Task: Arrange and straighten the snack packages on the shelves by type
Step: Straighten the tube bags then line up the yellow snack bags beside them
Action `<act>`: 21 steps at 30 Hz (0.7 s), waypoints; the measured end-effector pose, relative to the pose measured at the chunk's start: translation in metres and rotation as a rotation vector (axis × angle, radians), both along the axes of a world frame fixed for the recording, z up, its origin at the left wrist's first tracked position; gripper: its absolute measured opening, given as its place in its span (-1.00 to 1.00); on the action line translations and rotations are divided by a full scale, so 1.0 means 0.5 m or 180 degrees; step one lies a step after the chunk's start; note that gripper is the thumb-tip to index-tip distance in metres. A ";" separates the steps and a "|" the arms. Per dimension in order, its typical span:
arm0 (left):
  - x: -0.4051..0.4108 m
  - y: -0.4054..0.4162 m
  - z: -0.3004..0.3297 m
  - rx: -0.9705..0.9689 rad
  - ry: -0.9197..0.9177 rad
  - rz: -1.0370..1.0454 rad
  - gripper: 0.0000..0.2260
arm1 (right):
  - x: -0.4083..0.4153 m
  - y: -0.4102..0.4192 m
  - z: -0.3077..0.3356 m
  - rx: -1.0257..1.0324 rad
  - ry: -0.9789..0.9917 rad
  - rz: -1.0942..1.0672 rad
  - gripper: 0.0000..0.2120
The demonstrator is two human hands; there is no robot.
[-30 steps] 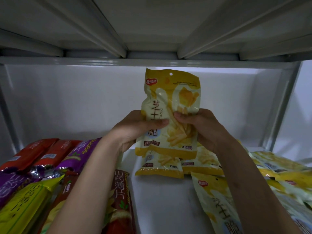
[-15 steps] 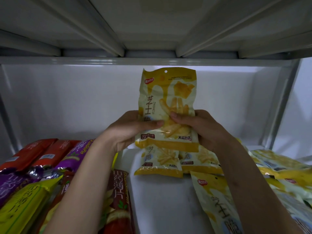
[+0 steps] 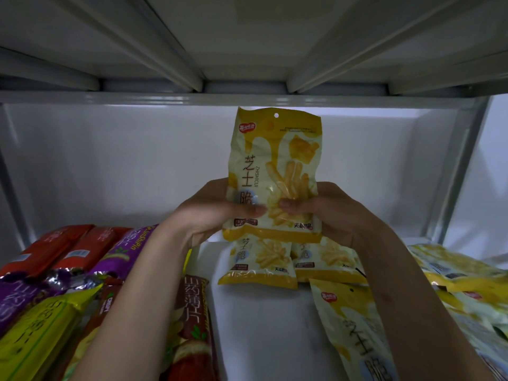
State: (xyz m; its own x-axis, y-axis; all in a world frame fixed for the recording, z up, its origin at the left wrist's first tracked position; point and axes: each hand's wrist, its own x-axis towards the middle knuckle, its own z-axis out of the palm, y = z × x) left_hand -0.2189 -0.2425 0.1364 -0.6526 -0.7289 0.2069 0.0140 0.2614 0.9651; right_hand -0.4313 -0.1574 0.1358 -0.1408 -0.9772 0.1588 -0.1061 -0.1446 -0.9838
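While your left hand [image 3: 209, 215] and right hand [image 3: 327, 215] are pinching the bag [image 3: 275, 171] upright, two bags [image 3: 258, 262] are lying beneath

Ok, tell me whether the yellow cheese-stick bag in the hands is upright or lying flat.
Upright. The yellow bag is held off the shelf, hang hole at top, print reading right way up, with the left hand and right hand gripping its lower half.

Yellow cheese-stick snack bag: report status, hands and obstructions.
Left hand and right hand both grip the yellow cheese-stick snack bag, upright above the white shelf. Two matching yellow bags lie directly below. Nothing blocking.
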 end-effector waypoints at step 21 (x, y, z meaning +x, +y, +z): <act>0.019 0.010 0.005 0.0573 -0.0121 0.0022 -0.60 | -0.008 -0.004 0.001 -0.0193 -0.0518 -0.0274 -0.64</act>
State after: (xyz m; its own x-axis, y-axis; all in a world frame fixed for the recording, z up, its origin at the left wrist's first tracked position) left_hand -0.2096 -0.2376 0.1387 -0.6523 -0.7564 0.0480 -0.0247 0.0845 0.9961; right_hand -0.4351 -0.1593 0.1362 -0.2523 -0.9497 0.1854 0.0391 -0.2015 -0.9787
